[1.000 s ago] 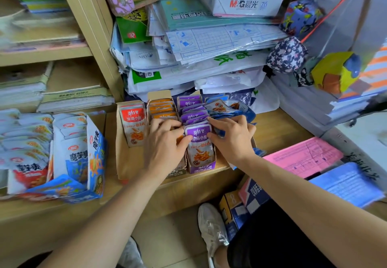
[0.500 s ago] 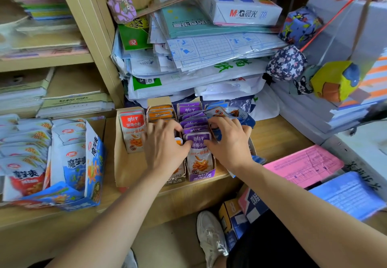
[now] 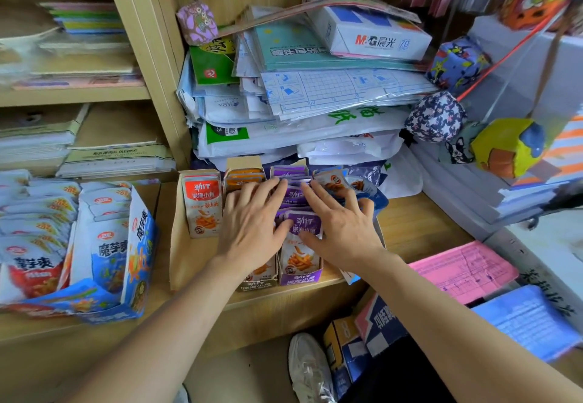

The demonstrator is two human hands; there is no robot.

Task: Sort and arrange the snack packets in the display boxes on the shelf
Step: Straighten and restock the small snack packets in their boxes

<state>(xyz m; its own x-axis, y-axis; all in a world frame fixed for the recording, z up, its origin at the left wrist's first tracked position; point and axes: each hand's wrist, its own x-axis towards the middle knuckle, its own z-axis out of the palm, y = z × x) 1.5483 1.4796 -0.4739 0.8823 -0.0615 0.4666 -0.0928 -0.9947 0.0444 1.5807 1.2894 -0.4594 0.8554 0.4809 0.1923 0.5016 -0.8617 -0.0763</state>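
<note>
**Both hands spread flat over the packet rows**

The left hand (image 3: 252, 232) lies palm down, fingers straight and apart, over the orange row, its fingertips reaching across to the purple row. The right hand (image 3: 342, 229) is spread the same way, gripping nothing. Its thumb rests on the front purple packet (image 3: 299, 259) and its fingers lie over the purple and blue packets behind.

That packet stands upright at the front of the purple box (image 3: 299, 278), with a purple top and a pale lower half showing fried strips. The purple box touches the orange box (image 3: 256, 284), where orange packets (image 3: 244, 175) show beyond the left fingers. Left of them a red-topped packet (image 3: 202, 205) stands in a brown cardboard box (image 3: 179, 254).

Blue packets (image 3: 358, 185) lean loosely past the right fingers. All of this sits on the wooden shelf (image 3: 422, 223), in front of a stack of wrapped paper (image 3: 315, 119).
</note>
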